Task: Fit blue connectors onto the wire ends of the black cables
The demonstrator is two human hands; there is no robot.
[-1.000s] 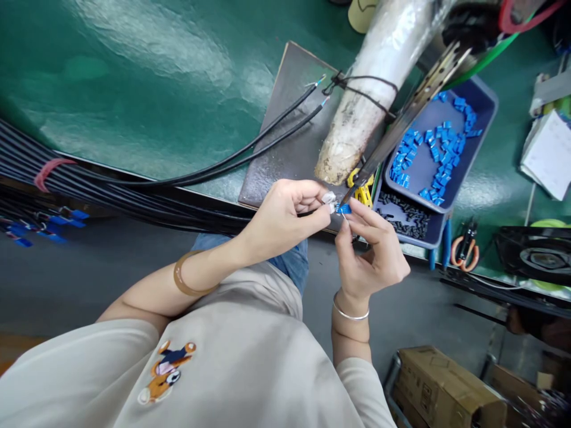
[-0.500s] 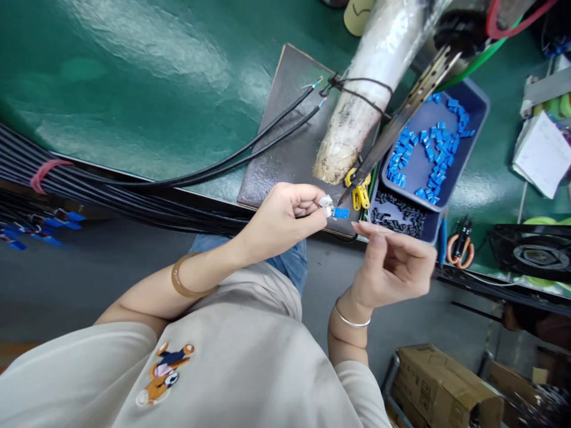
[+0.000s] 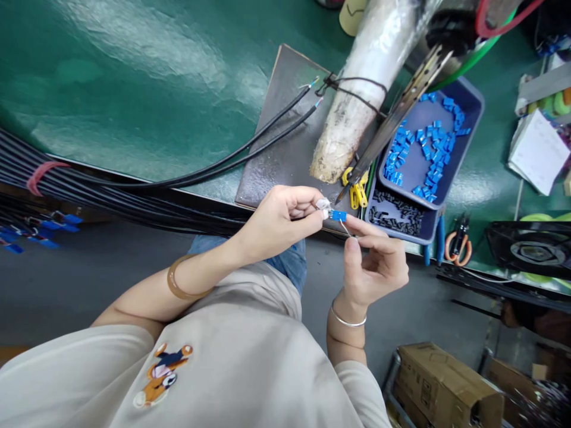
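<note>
My left hand [image 3: 289, 217] is closed in a pinch on the white end of a small blue connector [image 3: 338, 216], which points right from its fingertips with thin metal-looking wires or pins at its base. My right hand [image 3: 377, 252] is just right of the connector, with thumb and forefinger drawn together and the forefinger close to the connector's far end. A thin pale strand [image 3: 344, 227] runs from the connector toward these fingertips; what they grip is too small to make out. Just above the connector points the tip of a soldering iron [image 3: 352, 178].
A wrapped white duct [image 3: 343, 125] hangs over a dark board [image 3: 267, 172] bearing two stripped black cable ends. Right of it are a tray of blue parts [image 3: 473, 107], a lower tray of black parts [image 3: 426, 235], yellow clips [image 3: 358, 193] and orange-handled cutters [image 3: 464, 249].
My right hand has moved left, up to the blue connector, and a pale strand now shows between them. My left hand stays almost in place.
</note>
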